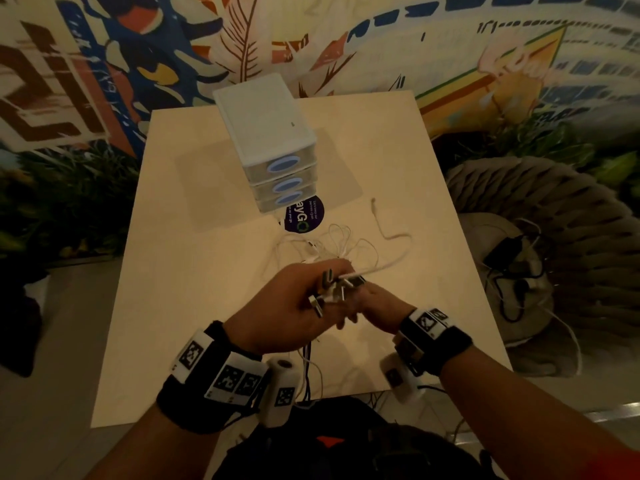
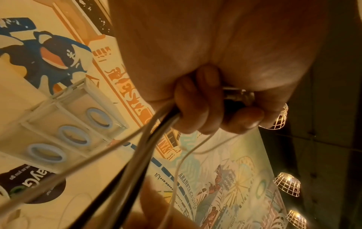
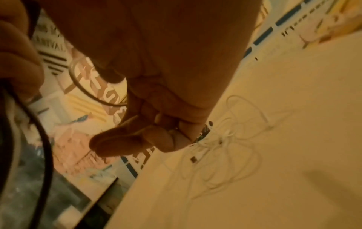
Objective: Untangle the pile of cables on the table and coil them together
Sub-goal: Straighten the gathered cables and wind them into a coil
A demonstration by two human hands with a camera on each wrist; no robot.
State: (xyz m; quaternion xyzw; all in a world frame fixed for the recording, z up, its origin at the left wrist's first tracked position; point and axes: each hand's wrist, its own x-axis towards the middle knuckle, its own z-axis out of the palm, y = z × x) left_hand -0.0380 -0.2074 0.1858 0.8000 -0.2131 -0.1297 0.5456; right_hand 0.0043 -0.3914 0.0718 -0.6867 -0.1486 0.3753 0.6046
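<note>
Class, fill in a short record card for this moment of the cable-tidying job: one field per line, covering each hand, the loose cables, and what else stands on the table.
left hand: grips a bundle of cable ends, plugs sticking out
right hand: close to the left, pinching a thin white cable
loose cables: tangled white loops on the table
drawer unit: white, three drawers, at the far side
sticker: dark, round, beside the drawers

The left hand (image 1: 291,306) hides the right hand's fingers (image 1: 349,315) — cables (image 2: 137,155) blur, ends cut off.
</note>
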